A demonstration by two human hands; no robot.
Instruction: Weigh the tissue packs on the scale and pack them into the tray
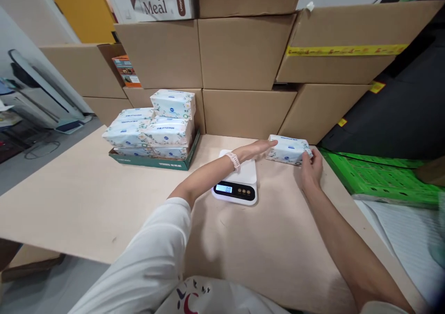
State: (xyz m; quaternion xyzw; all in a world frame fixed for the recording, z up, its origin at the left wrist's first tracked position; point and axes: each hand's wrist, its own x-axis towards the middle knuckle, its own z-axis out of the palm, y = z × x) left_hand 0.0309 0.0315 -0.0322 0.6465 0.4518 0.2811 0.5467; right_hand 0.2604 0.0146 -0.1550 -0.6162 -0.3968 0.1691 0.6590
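A soft pack of tissues, white and pale blue with a floral print, sits at the right rear of the table between my two hands. My left hand reaches across the scale to the pack's left end, its thumb along the front top edge and its other fingers mostly hidden. At the right end, my right hand grips the pack with thumb in front and fingers around the side. Below my left forearm lies a white digital scale, its lit display reading 0.0.
Several similar tissue packs are stacked in a green tray at the left rear of the wooden table. Cardboard boxes form a wall behind it. To the right stand a green plastic crate and a dark panel.
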